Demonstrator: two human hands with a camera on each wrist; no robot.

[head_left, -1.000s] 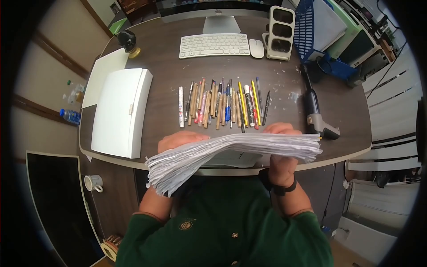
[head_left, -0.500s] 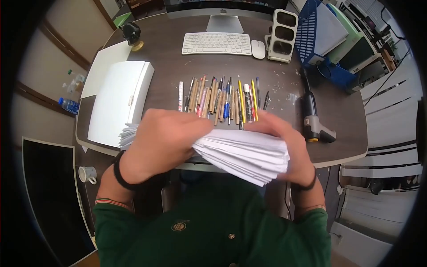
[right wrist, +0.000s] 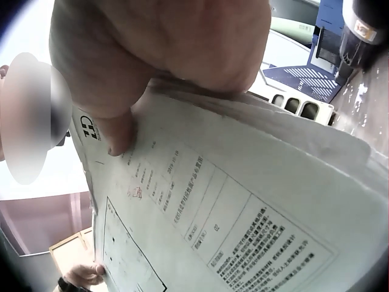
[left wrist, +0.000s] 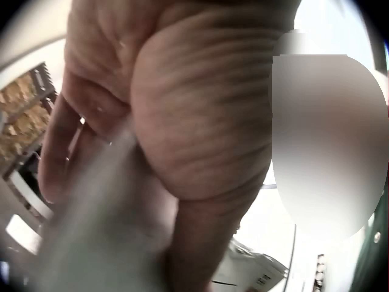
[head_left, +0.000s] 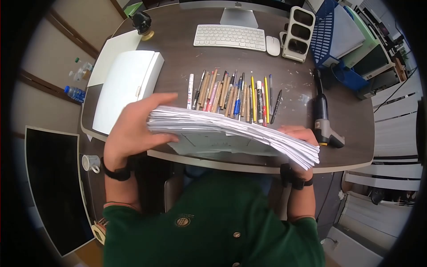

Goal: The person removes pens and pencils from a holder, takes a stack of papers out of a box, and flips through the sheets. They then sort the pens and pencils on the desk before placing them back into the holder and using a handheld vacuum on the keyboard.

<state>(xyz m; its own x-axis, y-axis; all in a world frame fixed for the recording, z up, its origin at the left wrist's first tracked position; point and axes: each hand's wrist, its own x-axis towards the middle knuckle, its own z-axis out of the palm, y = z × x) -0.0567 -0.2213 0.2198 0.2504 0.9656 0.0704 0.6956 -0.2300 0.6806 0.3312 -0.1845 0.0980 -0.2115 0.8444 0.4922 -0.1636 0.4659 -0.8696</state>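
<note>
A thick stack of papers [head_left: 222, 122] is held up at the near edge of the desk, bowed and drooping toward the right. The left hand [head_left: 126, 129] spans its left end, fingers on the far side and thumb on the near side. At the other end the right hand [head_left: 301, 133] grips the stack where the sheet edges fan out. In the right wrist view its thumb [right wrist: 120, 134] presses on the outer printed sheet [right wrist: 176, 194], which bears text and a drawn frame. The left wrist view is mostly palm [left wrist: 200, 109], with blurred paper beside the thumb.
Pens and pencils [head_left: 235, 95] lie in a row just beyond the stack. A white box-like case [head_left: 124, 84] sits at left, a handheld vacuum [head_left: 322, 111] at right. Farther back are a keyboard [head_left: 230, 37], a mouse [head_left: 272, 46] and a three-slot holder [head_left: 299, 33].
The left hand has moved from over the stack's top to its left end. The stack has gone from sharply bent to flatter and wider. The right hand stays at the right end.
</note>
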